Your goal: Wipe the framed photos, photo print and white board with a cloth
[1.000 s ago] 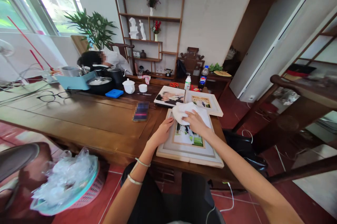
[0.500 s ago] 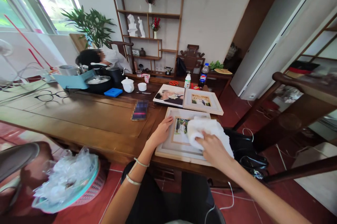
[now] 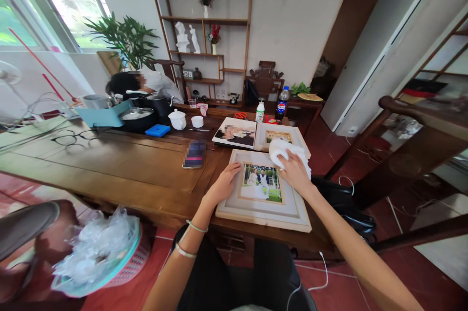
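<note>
A pale wooden picture frame [image 3: 256, 211] with a photo of a couple lies at the near edge of the wooden table [image 3: 120, 160]. My left hand [image 3: 224, 185] rests flat on the frame's left border, fingers stretched out. My right hand [image 3: 295, 173] presses a white cloth [image 3: 280, 147] onto the frame's upper right corner, fingers closed over it.
Two more framed pictures [image 3: 236, 133] [image 3: 266, 135] lie just beyond. A phone [image 3: 194, 154], glasses [image 3: 69, 138], a blue box [image 3: 157, 130], pots and cups sit on the table. Another person [image 3: 139, 82] sits at the far side. A basket of plastic [image 3: 98, 255] stands on the floor at left.
My right hand swept the cloth from the frame's top down to its lower right, then back up to the upper right corner. My left hand stayed on the left border.
</note>
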Demonstrator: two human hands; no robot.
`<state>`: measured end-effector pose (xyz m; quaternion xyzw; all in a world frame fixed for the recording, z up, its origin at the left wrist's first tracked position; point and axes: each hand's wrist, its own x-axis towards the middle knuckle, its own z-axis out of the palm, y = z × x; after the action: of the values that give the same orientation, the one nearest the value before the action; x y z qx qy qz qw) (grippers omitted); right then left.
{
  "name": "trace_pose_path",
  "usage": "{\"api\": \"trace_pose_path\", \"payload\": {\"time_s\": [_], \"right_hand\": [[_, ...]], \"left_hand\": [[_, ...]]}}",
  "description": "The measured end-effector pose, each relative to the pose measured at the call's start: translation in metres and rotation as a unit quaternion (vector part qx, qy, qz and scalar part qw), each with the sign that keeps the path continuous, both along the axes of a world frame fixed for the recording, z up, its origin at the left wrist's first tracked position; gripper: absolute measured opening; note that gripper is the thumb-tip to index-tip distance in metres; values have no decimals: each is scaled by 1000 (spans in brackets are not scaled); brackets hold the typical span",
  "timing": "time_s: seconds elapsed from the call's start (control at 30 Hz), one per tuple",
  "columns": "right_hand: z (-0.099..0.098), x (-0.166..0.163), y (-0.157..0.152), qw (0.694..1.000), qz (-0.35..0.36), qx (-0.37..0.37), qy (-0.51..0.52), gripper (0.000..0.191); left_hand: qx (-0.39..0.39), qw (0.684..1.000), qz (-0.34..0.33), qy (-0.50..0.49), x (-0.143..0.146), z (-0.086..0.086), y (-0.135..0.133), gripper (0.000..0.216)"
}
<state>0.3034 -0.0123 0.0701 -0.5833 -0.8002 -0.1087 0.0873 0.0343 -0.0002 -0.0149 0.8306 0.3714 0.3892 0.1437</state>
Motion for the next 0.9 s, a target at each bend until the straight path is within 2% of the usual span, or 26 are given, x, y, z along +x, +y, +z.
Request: {"api": "trace_pose_path", "payload": {"time_s": [0.07,0.13,0.27,0.37,0.47,0.57,0.67,0.8,0.9], "right_hand": [[1,-3,5,1000,7,-5,-2,55],[1,-9,-6,999,38,-22,-9,55],[3,-23,-64,987,128,-92,-8,57],[10,-30,-112,973,178,-145,33,60],[10,-32,-135,966,194,-155,64,61],[1,-28,-123,974,178,-124,72,60],[-6,-18,-88,986,141,-77,55,57],[-3,-5,-33,997,63,-16,29,54],[0,-3,-10,999,25,7,18,52]], "left_hand": [[-3,1000,2,-1,1,2,-1,59],[-6,1000,4,-1,1,4,-3,61],[-5,1000,4,-3,2,7,-5,65],[-5,1000,7,7,3,8,-7,64],[-10,1000,13,19,4,11,-8,62],[-18,999,8,28,4,15,-9,61],[-26,999,-1,31,4,18,-9,64],[-30,999,-5,28,3,19,-10,67],[-29,999,-8,26,3,18,-10,68]]}}
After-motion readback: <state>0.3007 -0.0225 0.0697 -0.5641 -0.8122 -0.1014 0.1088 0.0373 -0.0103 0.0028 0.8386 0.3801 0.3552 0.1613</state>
